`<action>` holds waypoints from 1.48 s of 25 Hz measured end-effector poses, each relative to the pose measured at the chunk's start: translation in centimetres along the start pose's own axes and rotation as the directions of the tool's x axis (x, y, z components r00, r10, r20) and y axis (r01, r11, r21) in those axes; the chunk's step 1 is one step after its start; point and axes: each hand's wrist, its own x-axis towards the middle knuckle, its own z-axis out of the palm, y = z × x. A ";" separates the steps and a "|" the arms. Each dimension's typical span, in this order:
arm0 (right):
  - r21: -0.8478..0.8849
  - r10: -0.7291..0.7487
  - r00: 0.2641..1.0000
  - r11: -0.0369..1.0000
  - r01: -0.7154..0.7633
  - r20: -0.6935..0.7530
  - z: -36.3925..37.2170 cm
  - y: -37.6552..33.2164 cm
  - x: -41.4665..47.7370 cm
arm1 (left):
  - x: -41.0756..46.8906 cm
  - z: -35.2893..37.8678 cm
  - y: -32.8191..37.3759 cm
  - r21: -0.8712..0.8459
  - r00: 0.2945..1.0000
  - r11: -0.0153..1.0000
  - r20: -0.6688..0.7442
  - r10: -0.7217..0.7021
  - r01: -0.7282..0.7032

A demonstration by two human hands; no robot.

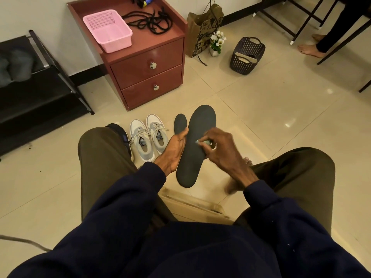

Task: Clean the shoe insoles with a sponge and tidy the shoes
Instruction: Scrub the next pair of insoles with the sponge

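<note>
A long dark grey insole [197, 137] is held upright in front of my knees, with my left hand [174, 147] gripping its left edge. My right hand [218, 149] presses a small greenish sponge [202, 142] against the insole's face. A second dark insole [180, 122] lies on the tiled floor just behind my left hand. Beside it stands a pair of light grey sneakers [148, 135], toes pointing away. Partly hidden by my left knee is a dark shoe [121, 133].
A red two-drawer cabinet [148, 71] stands ahead, carrying a pink basket [108, 30] and black laces [149, 22]. A black shoe rack [40, 85] is at the left. A dark basket [247, 56] holding pale insoles, a paper bag [200, 31] and another person's feet [309, 50] sit at the back right.
</note>
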 end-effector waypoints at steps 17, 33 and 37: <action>-0.067 0.128 0.967 0.987 -0.146 -0.220 -1.5 3.2 1.2 | -0.1 -0.2 -1.3 0.057 0.956 0.985 0.237 -0.173 0.164; -0.080 0.097 0.990 0.991 -0.106 -0.104 -1.4 0.9 1.4 | 0.3 -0.2 -1.8 0.130 0.924 0.967 0.288 -0.250 0.221; -0.116 0.167 0.970 0.975 -0.189 -0.174 -2.3 3.0 1.8 | 0.2 -0.2 -1.8 0.116 0.930 0.970 0.282 -0.237 0.212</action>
